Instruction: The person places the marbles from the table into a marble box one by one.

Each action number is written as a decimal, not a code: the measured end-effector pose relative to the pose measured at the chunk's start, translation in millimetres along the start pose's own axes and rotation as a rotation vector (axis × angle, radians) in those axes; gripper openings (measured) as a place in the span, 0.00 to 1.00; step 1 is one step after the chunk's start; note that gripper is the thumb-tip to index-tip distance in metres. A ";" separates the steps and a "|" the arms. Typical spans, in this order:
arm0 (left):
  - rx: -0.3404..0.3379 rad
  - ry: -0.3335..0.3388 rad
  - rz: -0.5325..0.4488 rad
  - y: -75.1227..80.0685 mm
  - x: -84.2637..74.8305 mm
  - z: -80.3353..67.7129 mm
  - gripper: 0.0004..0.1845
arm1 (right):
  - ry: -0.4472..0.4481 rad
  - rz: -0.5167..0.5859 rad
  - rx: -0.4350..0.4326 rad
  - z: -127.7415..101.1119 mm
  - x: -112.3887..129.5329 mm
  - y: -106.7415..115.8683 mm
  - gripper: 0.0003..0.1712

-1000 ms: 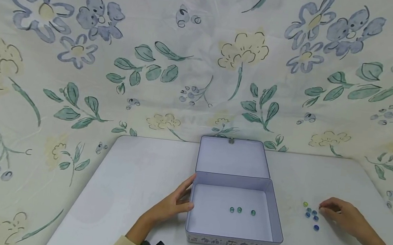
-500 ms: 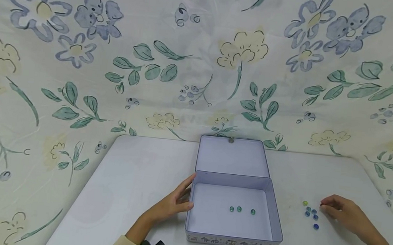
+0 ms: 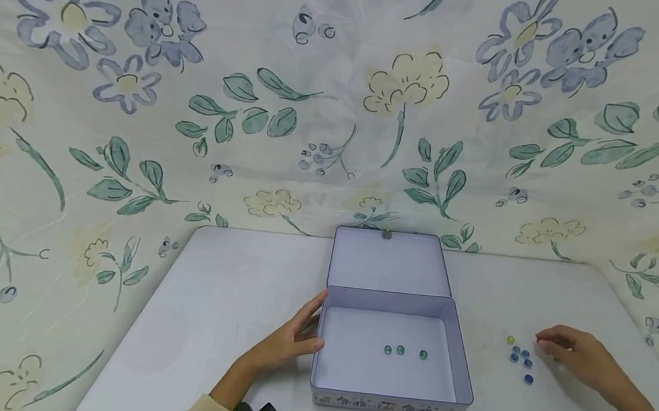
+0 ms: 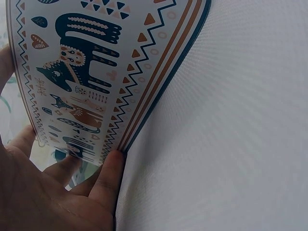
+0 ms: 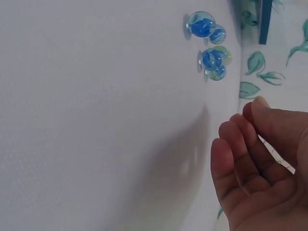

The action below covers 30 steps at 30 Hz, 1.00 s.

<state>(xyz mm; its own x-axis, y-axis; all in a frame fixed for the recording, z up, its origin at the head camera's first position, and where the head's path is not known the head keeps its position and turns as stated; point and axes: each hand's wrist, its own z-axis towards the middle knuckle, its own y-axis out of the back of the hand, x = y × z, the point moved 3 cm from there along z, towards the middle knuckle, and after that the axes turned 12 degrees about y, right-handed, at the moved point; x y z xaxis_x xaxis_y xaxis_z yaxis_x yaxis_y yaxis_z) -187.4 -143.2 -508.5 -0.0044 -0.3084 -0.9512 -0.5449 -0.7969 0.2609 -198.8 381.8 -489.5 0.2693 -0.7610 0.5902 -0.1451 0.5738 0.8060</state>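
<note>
1. Our right hand, fingers loosely curled and holding nothing, hovers just right of five small glass marbles on the white counter.
2. Our left hand rests relaxed against the open lilac tin box, which holds three green marbles.

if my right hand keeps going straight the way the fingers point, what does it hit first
Probably the loose marbles on the table. The right hand points left toward that cluster, nothing lying between. Beyond them stands the open tin box. The hand's height above the table is unclear.

A white table stands against a floral cloth backdrop with blue, yellow and green flowers behind and left.
</note>
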 end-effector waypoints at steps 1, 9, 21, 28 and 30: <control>0.001 0.002 -0.001 -0.1 0.1 0.1 0.45 | 0.007 -0.002 -0.005 0.0 1.0 0.8 0.14; 0.000 -0.008 -0.002 -0.3 2.1 2.0 0.46 | 0.072 0.013 -0.031 4.3 11.1 4.7 0.15; -0.008 0.007 0.002 1.1 -1.1 2.4 0.46 | 0.164 0.034 -0.034 19.3 40.1 10.7 0.14; -0.002 0.006 -0.011 0.3 -0.5 1.6 0.46 | 0.242 0.027 -0.027 30.6 60.5 15.1 0.12; 0.000 0.002 -0.012 0.4 -0.7 1.6 0.46 | 0.259 0.027 -0.023 34.2 67.9 15.5 0.11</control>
<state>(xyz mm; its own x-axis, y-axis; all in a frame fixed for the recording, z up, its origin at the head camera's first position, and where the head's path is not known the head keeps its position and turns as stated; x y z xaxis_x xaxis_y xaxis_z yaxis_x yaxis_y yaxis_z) -188.9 -142.5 -508.0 0.0037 -0.2996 -0.9541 -0.5451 -0.8004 0.2493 -215.3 328.6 -435.4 0.5007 -0.6441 0.5783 -0.1344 0.6021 0.7870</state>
